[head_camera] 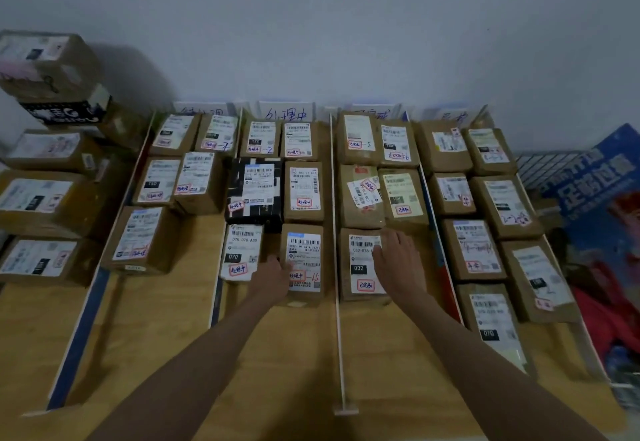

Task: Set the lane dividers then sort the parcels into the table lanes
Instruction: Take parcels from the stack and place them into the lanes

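Note:
A wooden table (277, 354) is split into lanes by upright dividers: a blue-edged one (86, 312) at the left, a short one (216, 302), a thin white one (337, 302) in the middle and another (446, 284) to the right. Several labelled brown parcels fill each lane. My left hand (273, 277) touches the left side of a parcel (304, 260) in the second lane. My right hand (394, 260) lies flat on the "032" parcel (360, 267) just right of the white divider.
More parcels are stacked off the table at the left (41, 194). Handwritten lane signs (285, 114) lean on the wall behind the lanes. A blue and red printed bag (606, 215) and a wire rack (547, 166) sit at the right.

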`<state>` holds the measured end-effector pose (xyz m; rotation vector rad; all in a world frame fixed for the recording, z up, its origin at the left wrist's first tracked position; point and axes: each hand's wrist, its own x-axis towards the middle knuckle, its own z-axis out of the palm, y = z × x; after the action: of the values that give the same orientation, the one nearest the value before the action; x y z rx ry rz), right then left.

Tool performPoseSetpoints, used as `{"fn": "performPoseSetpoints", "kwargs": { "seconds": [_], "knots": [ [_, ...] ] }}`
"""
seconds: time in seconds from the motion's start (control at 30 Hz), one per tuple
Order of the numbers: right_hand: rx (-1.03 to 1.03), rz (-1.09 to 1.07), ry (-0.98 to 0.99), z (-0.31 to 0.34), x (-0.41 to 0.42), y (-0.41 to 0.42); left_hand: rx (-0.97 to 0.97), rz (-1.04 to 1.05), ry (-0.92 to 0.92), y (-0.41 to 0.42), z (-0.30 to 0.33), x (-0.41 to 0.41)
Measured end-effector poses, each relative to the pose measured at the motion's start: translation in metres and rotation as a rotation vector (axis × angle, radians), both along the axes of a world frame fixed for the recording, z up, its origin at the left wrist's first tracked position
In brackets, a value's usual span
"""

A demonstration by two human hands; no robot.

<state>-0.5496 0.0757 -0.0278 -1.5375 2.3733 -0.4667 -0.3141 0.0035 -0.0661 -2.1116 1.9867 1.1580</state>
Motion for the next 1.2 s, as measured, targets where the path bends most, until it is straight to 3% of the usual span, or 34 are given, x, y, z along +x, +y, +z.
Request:
{"fn": "performPoseSetpoints", "kwargs": {
  "seconds": [0.4, 0.67, 0.9, 1.2],
  "knots": [
    [0.027, 0.078, 0.007, -0.007, -0.017, -0.011, 0.030, 0.008, -0.073, -0.019, -0.009, -0.013],
    [-0.017, 0.119, 0.039, 0.029, -0.023, -0.003, -0.210, -0.121, -0.158, 0.001, 0.048, -0.018],
    [-0.146, 0.239, 0.076, 0.082, -0.011, 0.017, -0.579, -0.291, -0.401, 0.037, 0.122, -0.004],
    [-0.160, 0.349, 0.102, 0.101, 0.036, 0.057, -0.561, -0.153, -0.483, 0.122, 0.138, 0.061]
  ]
}}
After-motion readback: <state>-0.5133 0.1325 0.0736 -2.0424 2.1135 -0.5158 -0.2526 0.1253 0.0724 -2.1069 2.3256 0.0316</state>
